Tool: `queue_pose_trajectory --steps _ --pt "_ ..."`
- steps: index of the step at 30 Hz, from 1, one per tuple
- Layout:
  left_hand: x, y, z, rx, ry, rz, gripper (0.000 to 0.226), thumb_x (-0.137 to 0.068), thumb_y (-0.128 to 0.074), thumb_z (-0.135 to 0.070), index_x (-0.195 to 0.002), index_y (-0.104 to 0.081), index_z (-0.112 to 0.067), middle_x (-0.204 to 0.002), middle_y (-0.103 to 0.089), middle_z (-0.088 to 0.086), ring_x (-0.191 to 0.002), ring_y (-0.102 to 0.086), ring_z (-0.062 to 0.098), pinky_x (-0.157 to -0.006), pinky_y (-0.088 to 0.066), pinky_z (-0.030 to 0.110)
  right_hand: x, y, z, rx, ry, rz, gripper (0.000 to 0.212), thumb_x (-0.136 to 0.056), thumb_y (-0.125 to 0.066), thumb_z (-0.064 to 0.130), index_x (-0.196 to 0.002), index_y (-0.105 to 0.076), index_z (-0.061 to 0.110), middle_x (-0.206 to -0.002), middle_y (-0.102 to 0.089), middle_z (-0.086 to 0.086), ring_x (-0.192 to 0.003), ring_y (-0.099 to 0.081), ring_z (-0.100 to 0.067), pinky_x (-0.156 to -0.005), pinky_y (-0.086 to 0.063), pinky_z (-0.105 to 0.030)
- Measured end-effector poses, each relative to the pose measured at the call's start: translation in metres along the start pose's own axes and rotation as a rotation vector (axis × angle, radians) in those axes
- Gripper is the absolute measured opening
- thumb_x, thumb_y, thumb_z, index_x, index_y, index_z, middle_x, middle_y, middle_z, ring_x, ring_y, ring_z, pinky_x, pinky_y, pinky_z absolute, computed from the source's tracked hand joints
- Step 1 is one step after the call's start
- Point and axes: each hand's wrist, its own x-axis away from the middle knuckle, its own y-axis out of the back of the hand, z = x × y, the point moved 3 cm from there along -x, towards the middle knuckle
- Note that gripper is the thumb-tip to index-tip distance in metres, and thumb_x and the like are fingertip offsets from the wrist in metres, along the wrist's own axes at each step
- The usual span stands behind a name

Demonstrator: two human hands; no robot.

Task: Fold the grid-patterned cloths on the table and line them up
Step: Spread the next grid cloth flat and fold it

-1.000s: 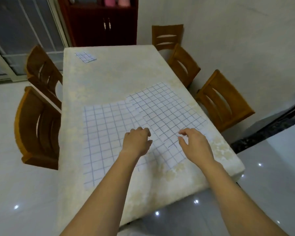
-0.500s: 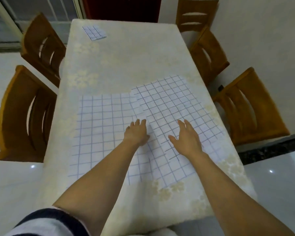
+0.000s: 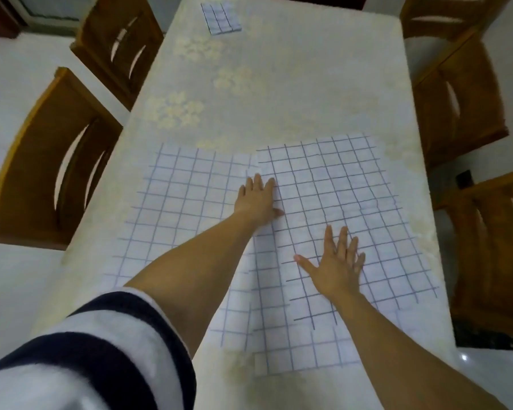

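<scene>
Ideally left grip [image 3: 258, 199] and right grip [image 3: 338, 267] — flat, spread, holding nothing — smooth the white blue-grid cloth [image 3: 344, 179] at three o'clock outward.

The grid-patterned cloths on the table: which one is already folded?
The small cloth at the far end of the table. The left large cloth and the right large cloth lie spread flat, overlapping, near the person.

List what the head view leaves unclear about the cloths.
Head view:
- Left cloth: near edge partly hidden by the left forearm.
- Right cloth: patches hidden under the left hand and right hand.
- Folded cloth: too small to count its layers.
</scene>
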Motion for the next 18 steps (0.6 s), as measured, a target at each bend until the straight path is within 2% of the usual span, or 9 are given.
queue_pose_trajectory --steps 3,5,6,8,10,11,12,15,18 --pt "-0.008 0.004 -0.014 0.017 -0.058 -0.066 0.077 -0.097 -0.063 -0.043 -0.158 -0.022 -0.022 -0.166 -0.011 0.018 -0.154 -0.008 0.036 -0.125 -0.011 0.048 0.0 -0.004 -0.004 -0.019 0.02 -0.04 0.109 -0.076 -0.023 0.093 -0.155 0.02 0.031 -0.161 0.032 -0.005 -0.147 0.03 -0.03 -0.119 0.013 -0.056" --pt "-0.011 0.008 -0.022 0.183 -0.097 -0.16 0.07 -0.095 -0.068 -0.031 -0.154 -0.032 -0.022 -0.164 -0.024 0.012 -0.151 -0.022 0.031 -0.123 -0.021 0.044 -0.001 -0.005 -0.004 -0.015 0.023 -0.052 0.107 -0.077 -0.021 0.092 -0.155 0.021 0.032 -0.16 0.034 -0.004 -0.147 0.031 -0.029 -0.12 0.012 -0.056" --pt "-0.013 0.011 -0.025 0.333 -0.074 -0.217 0.068 -0.094 -0.07 -0.024 -0.153 -0.036 -0.021 -0.164 -0.024 0.01 -0.148 -0.029 0.03 -0.119 -0.029 0.041 -0.001 -0.005 -0.005 -0.013 0.022 -0.052 0.107 -0.077 -0.021 0.092 -0.154 0.021 0.032 -0.159 0.034 -0.004 -0.147 0.031 -0.028 -0.12 0.012 -0.056" --pt "-0.018 0.017 -0.025 0.674 0.045 -0.353 0.064 -0.093 -0.07 -0.009 -0.149 -0.041 -0.018 -0.163 -0.019 0.01 -0.133 -0.046 0.028 -0.104 -0.044 0.028 -0.002 -0.006 -0.007 -0.009 0.018 -0.046 0.107 -0.077 -0.021 0.092 -0.154 0.021 0.032 -0.159 0.036 -0.003 -0.147 0.032 -0.028 -0.12 0.012 -0.056" --pt "-0.023 0.023 -0.023 0.886 0.171 -0.415 0.059 -0.093 -0.066 0.001 -0.144 -0.042 -0.016 -0.156 -0.021 0.011 -0.105 -0.054 0.023 -0.079 -0.048 0.015 -0.002 -0.006 -0.008 -0.004 0.022 -0.047 0.106 -0.078 -0.023 0.091 -0.155 0.021 0.032 -0.159 0.036 -0.002 -0.146 0.032 -0.027 -0.12 0.014 -0.054" --pt "-0.027 0.025 -0.02 0.921 0.213 -0.413 0.057 -0.094 -0.064 0.003 -0.143 -0.042 -0.016 -0.151 -0.024 0.011 -0.095 -0.052 0.021 -0.066 -0.046 0.012 -0.002 -0.006 -0.009 0.0 0.027 -0.048 0.105 -0.079 -0.024 0.09 -0.155 0.021 0.032 -0.159 0.036 -0.001 -0.146 0.033 -0.027 -0.12 0.014 -0.054" --pt "-0.032 0.026 -0.017 0.921 0.233 -0.404 0.055 -0.094 -0.061 0.003 -0.142 -0.041 -0.016 -0.147 -0.027 0.012 -0.09 -0.052 0.02 -0.059 -0.044 0.013 -0.001 -0.006 -0.01 0.005 0.035 -0.044 0.105 -0.079 -0.025 0.09 -0.154 0.021 0.032 -0.159 0.036 -0.002 -0.146 0.033 -0.027 -0.12 0.015 -0.053" --pt "-0.039 0.024 -0.003 0.885 0.258 -0.386 0.046 -0.098 -0.055 -0.003 -0.141 -0.04 -0.013 -0.133 -0.051 0.017 -0.091 -0.057 0.024 -0.066 -0.046 0.027 0.002 -0.005 -0.012 0.021 0.064 -0.022 0.107 -0.077 -0.026 0.091 -0.155 0.021 0.032 -0.159 0.034 -0.003 -0.147 0.031 -0.027 -0.12 0.014 -0.053" --pt "-0.038 0.025 0.012 0.823 0.265 -0.392 0.032 -0.1 -0.052 -0.011 -0.131 -0.053 -0.009 -0.113 -0.066 0.016 -0.083 -0.059 0.022 -0.064 -0.047 0.028 0.006 -0.003 -0.011 0.034 0.081 -0.024 0.109 -0.074 -0.024 0.092 -0.155 0.018 0.032 -0.161 0.031 -0.004 -0.148 0.028 -0.028 -0.121 0.011 -0.053"
